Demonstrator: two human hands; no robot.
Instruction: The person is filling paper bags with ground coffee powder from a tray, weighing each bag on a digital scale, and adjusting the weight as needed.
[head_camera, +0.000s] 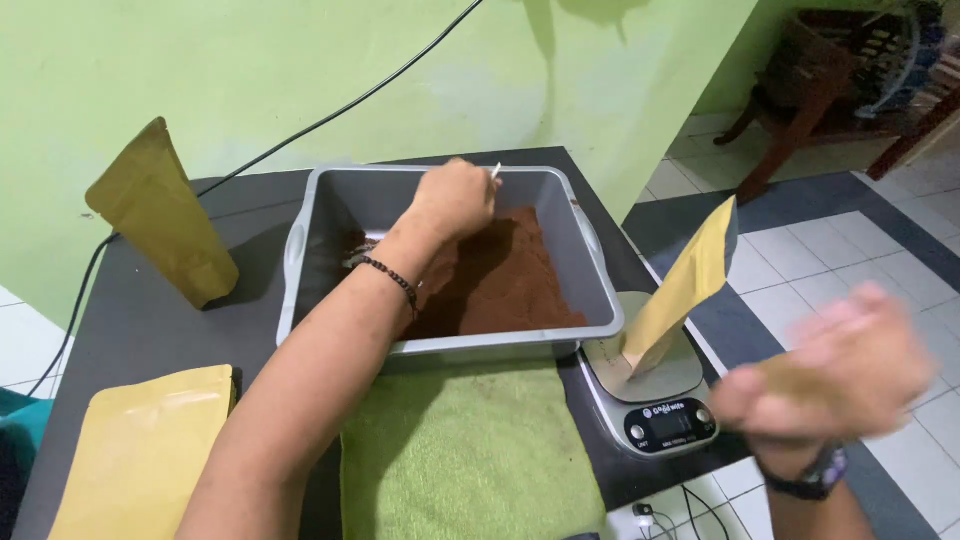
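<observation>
A: Left hand (455, 200)?
B: Inside grey tub (300, 250), over brown powder (500, 280), fingers closed round a pale handle (495, 171).
A: Right hand (830, 375)?
B: Blurred, right of tub, past counter (140, 320) edge; grip unclear.

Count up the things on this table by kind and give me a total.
Yellow pouches: 3, one upright at the back left, one lying flat at the front left, one on the scale
Grey tub of brown powder: 1
Green cloth: 1
Digital scale: 1
Total: 6
</observation>
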